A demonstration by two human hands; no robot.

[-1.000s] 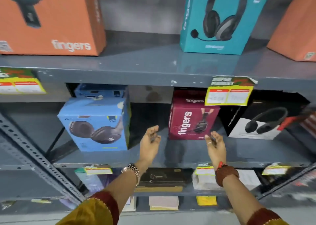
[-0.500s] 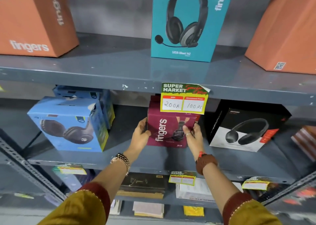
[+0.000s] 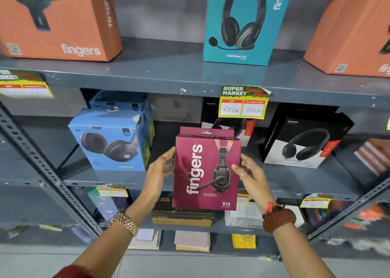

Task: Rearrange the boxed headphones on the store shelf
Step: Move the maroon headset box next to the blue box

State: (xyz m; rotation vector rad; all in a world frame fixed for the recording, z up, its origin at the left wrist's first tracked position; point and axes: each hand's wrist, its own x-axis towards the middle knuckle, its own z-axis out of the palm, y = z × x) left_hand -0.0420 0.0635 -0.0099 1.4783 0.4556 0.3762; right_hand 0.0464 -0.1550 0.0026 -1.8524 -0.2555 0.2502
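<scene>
A maroon "fingers" S10 headphone box (image 3: 205, 170) is held upright in front of the middle shelf (image 3: 130, 178), off its surface. My left hand (image 3: 159, 172) grips its left side and my right hand (image 3: 250, 175) grips its right side. On the middle shelf stand a light blue headphone box (image 3: 111, 140) at the left, with another blue box behind it, and a black-and-white headphone box (image 3: 304, 140) at the right. A second black box (image 3: 211, 113) stands at the back behind the maroon one.
The top shelf (image 3: 168, 72) carries an orange box (image 3: 59, 17), a teal headset box (image 3: 244, 22) and another orange box (image 3: 350, 28). A yellow price tag (image 3: 243, 103) hangs from its edge. Slanted metal braces (image 3: 42, 165) cross at both sides. Lower shelves hold flat packs.
Both hands closed on the sides of the maroon box and pulled it forward off the middle shelf toward me. The black box behind it is now uncovered.
</scene>
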